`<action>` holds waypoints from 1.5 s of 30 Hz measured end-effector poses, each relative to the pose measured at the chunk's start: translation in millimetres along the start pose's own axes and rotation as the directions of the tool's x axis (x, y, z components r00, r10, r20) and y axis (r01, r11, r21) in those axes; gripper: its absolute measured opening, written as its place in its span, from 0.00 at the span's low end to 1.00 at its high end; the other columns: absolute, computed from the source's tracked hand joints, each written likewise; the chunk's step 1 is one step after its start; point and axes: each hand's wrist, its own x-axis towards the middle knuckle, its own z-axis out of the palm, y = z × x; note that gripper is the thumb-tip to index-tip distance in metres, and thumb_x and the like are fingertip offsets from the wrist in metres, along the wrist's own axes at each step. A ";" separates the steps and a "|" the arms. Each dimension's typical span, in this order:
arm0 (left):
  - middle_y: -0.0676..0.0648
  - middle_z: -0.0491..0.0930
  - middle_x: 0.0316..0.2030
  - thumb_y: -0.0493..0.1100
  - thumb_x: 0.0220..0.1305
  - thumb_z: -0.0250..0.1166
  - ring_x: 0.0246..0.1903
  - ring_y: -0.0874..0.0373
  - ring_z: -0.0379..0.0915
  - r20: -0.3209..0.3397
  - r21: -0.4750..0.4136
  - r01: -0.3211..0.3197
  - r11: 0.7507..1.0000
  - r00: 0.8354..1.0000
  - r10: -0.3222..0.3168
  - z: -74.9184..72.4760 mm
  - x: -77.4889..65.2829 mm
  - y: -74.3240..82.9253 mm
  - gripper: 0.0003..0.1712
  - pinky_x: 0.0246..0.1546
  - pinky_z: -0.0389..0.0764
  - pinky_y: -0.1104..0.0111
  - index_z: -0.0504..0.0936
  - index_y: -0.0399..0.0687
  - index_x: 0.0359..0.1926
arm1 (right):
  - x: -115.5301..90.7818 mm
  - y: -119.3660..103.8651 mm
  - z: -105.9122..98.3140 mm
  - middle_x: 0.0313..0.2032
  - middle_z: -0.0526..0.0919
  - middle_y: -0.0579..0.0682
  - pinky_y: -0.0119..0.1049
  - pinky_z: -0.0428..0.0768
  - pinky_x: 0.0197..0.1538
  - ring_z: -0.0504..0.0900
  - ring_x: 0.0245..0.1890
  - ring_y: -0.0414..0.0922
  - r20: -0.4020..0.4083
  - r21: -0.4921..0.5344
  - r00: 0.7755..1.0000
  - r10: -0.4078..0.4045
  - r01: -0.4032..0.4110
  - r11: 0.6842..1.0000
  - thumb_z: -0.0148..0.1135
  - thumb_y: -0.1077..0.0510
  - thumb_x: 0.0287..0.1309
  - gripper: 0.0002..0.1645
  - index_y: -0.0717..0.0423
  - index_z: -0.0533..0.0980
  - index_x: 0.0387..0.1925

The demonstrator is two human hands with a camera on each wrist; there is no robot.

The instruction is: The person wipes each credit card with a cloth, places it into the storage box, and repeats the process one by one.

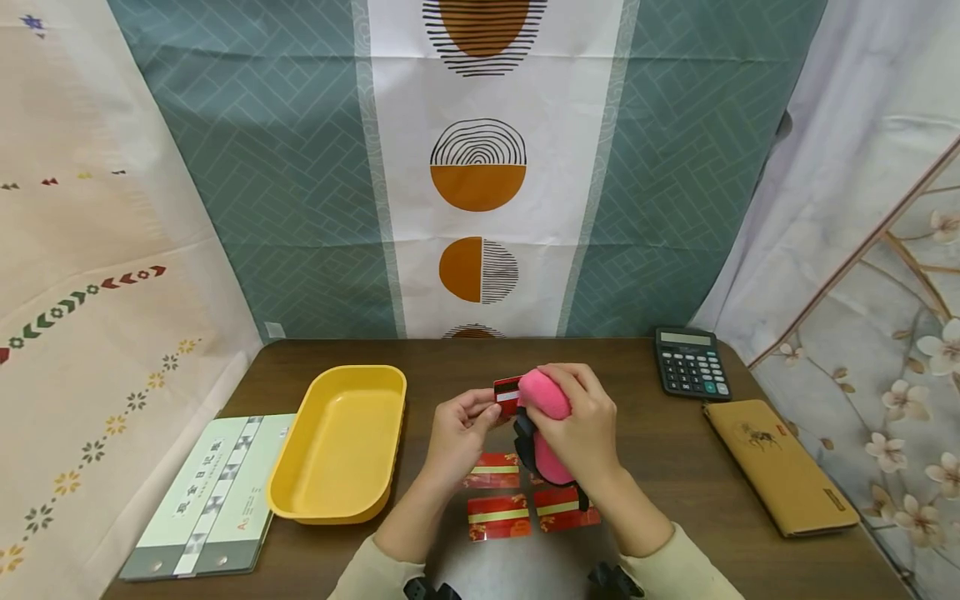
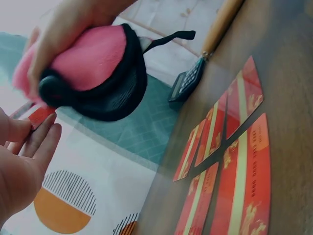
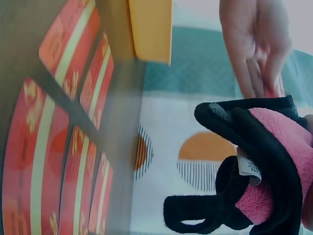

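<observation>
My left hand pinches a red card between thumb and fingers, its dark stripe showing in the head view. A fuzzy pink cleaning pad with black edging, a white tag and a black strap is gripped by my right hand. The pad overlaps the card's right end in the head view. Below both hands, several red cards with pale yellow stripes lie in rows on the table. In the left wrist view the pad hangs just above my left fingertips, its dark mesh side facing down.
A yellow tray stands to the left, overlapping a pale green folder. At the right lie a black calculator and a tan zipped case. Patterned fabric hangs behind the brown table.
</observation>
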 end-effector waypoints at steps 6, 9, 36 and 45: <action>0.32 0.85 0.47 0.28 0.69 0.61 0.47 0.42 0.85 0.015 -0.039 0.008 0.999 1.000 -0.007 -2.9 0.6 4.3 0.12 0.51 0.83 0.63 0.81 0.26 0.52 | 2.7 7.0 -5.1 0.42 0.83 0.54 0.51 0.86 0.37 0.85 0.38 0.51 -0.005 -0.022 1.000 0.026 -0.026 0.999 0.83 0.61 0.39 0.26 0.57 0.84 0.45; 0.33 0.85 0.46 0.28 0.70 0.61 0.46 0.44 0.85 0.031 -0.002 -0.011 1.000 0.999 0.011 0.1 -0.1 2.6 0.12 0.50 0.83 0.64 0.82 0.27 0.51 | -0.9 -0.1 0.2 0.42 0.83 0.53 0.50 0.87 0.37 0.85 0.37 0.51 0.025 0.002 1.000 -0.012 0.012 1.000 0.84 0.62 0.38 0.27 0.57 0.84 0.45; 0.35 0.86 0.44 0.26 0.70 0.59 0.41 0.58 0.84 0.021 0.116 -0.080 0.990 0.997 0.078 5.6 -6.9 -1.9 0.13 0.42 0.84 0.72 0.83 0.29 0.52 | -8.0 -13.6 8.4 0.42 0.83 0.54 0.50 0.88 0.39 0.86 0.37 0.51 0.048 0.053 0.996 -0.080 0.078 0.996 0.86 0.61 0.36 0.28 0.57 0.84 0.44; 0.32 0.86 0.44 0.28 0.68 0.63 0.42 0.42 0.86 -0.037 0.023 -0.074 0.997 0.996 0.075 -2.4 -7.2 3.3 0.11 0.47 0.85 0.60 0.82 0.26 0.50 | -1.3 0.0 -3.1 0.42 0.83 0.54 0.53 0.86 0.38 0.84 0.38 0.51 -0.012 0.036 1.000 0.011 -0.011 0.999 0.83 0.61 0.39 0.25 0.58 0.84 0.44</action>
